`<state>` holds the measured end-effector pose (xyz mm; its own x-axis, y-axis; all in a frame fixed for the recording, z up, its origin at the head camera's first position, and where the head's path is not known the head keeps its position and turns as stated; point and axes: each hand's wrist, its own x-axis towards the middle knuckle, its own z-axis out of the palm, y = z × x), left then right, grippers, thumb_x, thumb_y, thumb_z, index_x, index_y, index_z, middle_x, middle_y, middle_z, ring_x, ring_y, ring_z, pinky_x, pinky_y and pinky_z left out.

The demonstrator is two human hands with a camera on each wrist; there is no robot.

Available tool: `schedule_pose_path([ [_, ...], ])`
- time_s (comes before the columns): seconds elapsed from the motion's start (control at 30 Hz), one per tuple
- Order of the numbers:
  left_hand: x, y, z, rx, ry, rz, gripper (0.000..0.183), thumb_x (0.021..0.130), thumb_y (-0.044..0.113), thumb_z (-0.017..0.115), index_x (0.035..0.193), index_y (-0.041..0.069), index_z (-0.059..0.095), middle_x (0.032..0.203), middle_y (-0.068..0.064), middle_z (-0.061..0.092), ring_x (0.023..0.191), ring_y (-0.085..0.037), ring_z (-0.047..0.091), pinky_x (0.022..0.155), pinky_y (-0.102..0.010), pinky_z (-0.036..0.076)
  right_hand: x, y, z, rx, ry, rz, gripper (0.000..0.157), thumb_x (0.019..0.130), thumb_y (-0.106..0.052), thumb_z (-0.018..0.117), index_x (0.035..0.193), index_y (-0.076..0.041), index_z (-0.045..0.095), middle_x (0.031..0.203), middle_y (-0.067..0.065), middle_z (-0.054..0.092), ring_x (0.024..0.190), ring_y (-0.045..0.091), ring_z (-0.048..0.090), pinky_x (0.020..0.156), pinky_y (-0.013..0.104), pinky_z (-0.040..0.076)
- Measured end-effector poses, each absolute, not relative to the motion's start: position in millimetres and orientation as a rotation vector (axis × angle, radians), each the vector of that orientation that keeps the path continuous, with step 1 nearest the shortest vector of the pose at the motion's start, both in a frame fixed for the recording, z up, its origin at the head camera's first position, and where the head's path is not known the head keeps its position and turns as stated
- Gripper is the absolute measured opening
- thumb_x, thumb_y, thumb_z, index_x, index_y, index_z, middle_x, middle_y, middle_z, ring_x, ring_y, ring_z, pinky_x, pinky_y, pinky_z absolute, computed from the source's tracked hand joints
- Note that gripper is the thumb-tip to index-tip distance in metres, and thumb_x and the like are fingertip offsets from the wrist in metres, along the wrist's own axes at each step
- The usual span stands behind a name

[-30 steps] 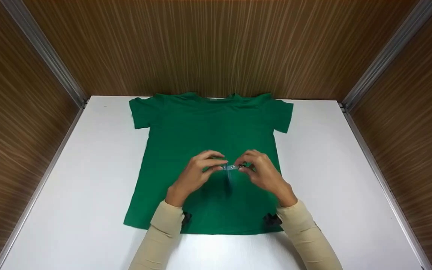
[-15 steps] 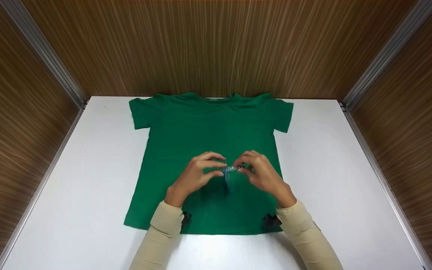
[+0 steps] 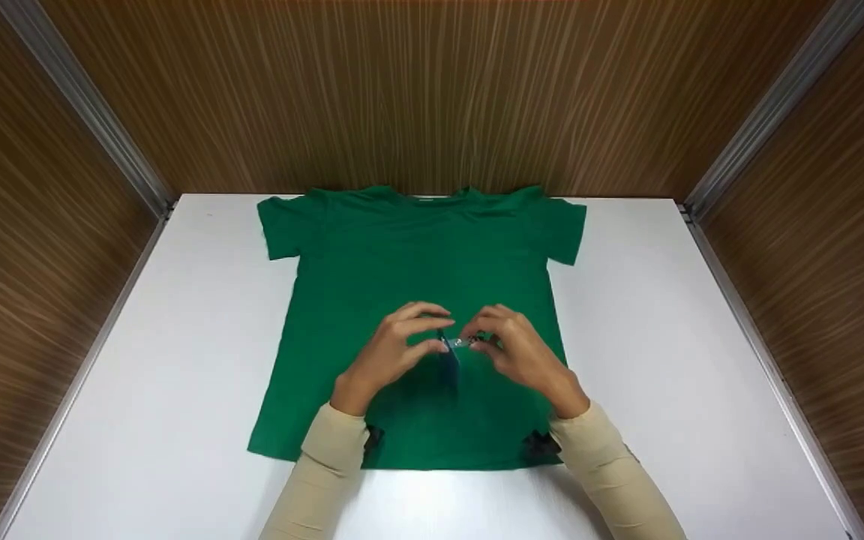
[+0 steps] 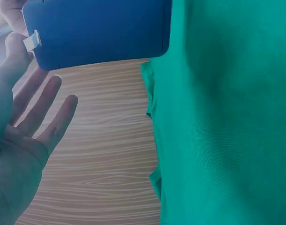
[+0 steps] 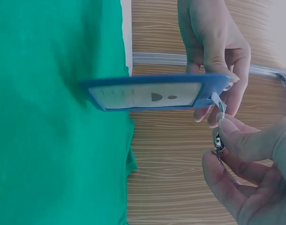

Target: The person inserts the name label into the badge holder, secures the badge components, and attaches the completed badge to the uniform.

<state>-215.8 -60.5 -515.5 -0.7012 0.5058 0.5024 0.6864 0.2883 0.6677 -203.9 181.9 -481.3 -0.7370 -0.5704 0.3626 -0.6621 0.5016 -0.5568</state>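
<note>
A blue badge holder (image 3: 449, 369) hangs between the hands above the green T-shirt (image 3: 417, 262). Its windowed side with a pale card shows in the right wrist view, and its plain blue back (image 4: 100, 30) in the left wrist view. A short clear strap (image 5: 219, 102) with a snap passes through its top slot. The left hand (image 3: 394, 341) pinches the strap end at the top of the holder, thumb in front, other fingers spread. With thumb and fingertips, the right hand (image 3: 518, 341) grips the strap's other end at a small metal clip (image 5: 218, 141).
The T-shirt lies flat, sleeves outward, on a white table (image 3: 177, 337). Wood-grain panels (image 3: 432, 90) stand at the back and both sides, with grey metal rails (image 3: 94, 112) along the corners. Dark wrist mounts (image 3: 541, 444) sit under the beige sleeves (image 3: 327, 450).
The badge holder and strap have shifted slightly left and toward the person, and the holder has turned. The right hand has edged left; the left hand stays nearly in place.
</note>
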Motion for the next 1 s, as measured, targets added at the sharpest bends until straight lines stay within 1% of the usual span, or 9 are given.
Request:
schedule_pose_path([
  [0.17,-215.4,-59.2,-514.9,-1.104,-2.394,-1.36,0.034,0.092,0.021,0.076,0.124,0.01,0.076,0.13,-0.012,0.067,0.123,-0.027,0.063,0.106,-0.042,0.053,-203.2,180.5,-480.4,1.091,-2.592,1.042,0.013,0.09,0.002,0.075,0.1,-0.006,0.078,0.1,0.009,0.073,0.093,0.026,0.066,0.079,0.043,0.058],
  [0.33,-214.3,-58.7,-514.7,-1.094,-2.426,-1.365,0.034,0.092,0.023,0.076,0.123,0.01,0.076,0.131,-0.012,0.067,0.124,-0.026,0.062,0.107,-0.043,0.052,-202.4,179.5,-479.3,1.099,-2.579,1.015,0.013,0.089,0.002,0.076,0.099,-0.006,0.079,0.098,0.009,0.074,0.093,0.025,0.067,0.083,0.043,0.056],
  [0.43,-214.2,-58.1,-515.9,-1.092,-2.433,-1.371,0.034,0.091,0.02,0.077,0.122,0.008,0.076,0.131,-0.011,0.067,0.123,-0.027,0.062,0.106,-0.043,0.052,-201.5,178.9,-478.8,1.089,-2.586,1.009,0.013,0.089,0.002,0.076,0.098,-0.007,0.079,0.098,0.009,0.075,0.092,0.025,0.068,0.084,0.041,0.055],
  [0.57,-214.6,-57.2,-517.1,-1.109,-2.431,-1.386,0.032,0.091,0.02,0.077,0.12,0.004,0.076,0.131,-0.016,0.067,0.123,-0.031,0.062,0.105,-0.046,0.052,-200.9,178.4,-478.3,1.076,-2.599,1.011,0.012,0.089,0.0,0.076,0.098,-0.008,0.08,0.098,0.008,0.075,0.094,0.024,0.067,0.083,0.039,0.056],
  [0.67,-214.1,-56.8,-517.0,-1.122,-2.433,-1.387,0.028,0.093,0.023,0.075,0.115,0.006,0.078,0.131,-0.015,0.067,0.122,-0.031,0.061,0.105,-0.046,0.052,-200.8,178.3,-478.3,1.07,-2.599,1.006,0.012,0.09,-0.001,0.076,0.099,-0.008,0.08,0.099,0.008,0.075,0.094,0.022,0.067,0.083,0.038,0.057],
  [0.77,-214.1,-56.1,-517.4,-1.126,-2.427,-1.395,0.02,0.093,0.02,0.075,0.109,0.009,0.08,0.129,-0.015,0.067,0.121,-0.031,0.061,0.105,-0.048,0.052,-200.9,178.1,-478.6,1.069,-2.591,0.998,0.013,0.09,-0.001,0.076,0.099,-0.009,0.081,0.098,0.007,0.075,0.094,0.022,0.067,0.083,0.038,0.057],
  [0.9,-213.9,-55.6,-517.1,-1.121,-2.426,-1.418,0.014,0.093,0.016,0.076,0.103,0.008,0.081,0.126,-0.015,0.068,0.121,-0.031,0.061,0.106,-0.051,0.051,-200.8,177.4,-479.3,1.08,-2.568,0.981,0.014,0.089,0.0,0.077,0.099,-0.008,0.081,0.096,0.007,0.075,0.092,0.021,0.068,0.083,0.038,0.057],
  [1.0,-213.1,-55.3,-516.2,-1.112,-2.439,-1.415,0.011,0.092,0.015,0.077,0.1,0.008,0.081,0.125,-0.014,0.069,0.121,-0.03,0.061,0.107,-0.05,0.05,-200.2,176.7,-479.1,1.086,-2.558,0.975,0.013,0.088,0.0,0.077,0.098,-0.008,0.081,0.096,0.006,0.075,0.092,0.021,0.068,0.084,0.038,0.057],
])
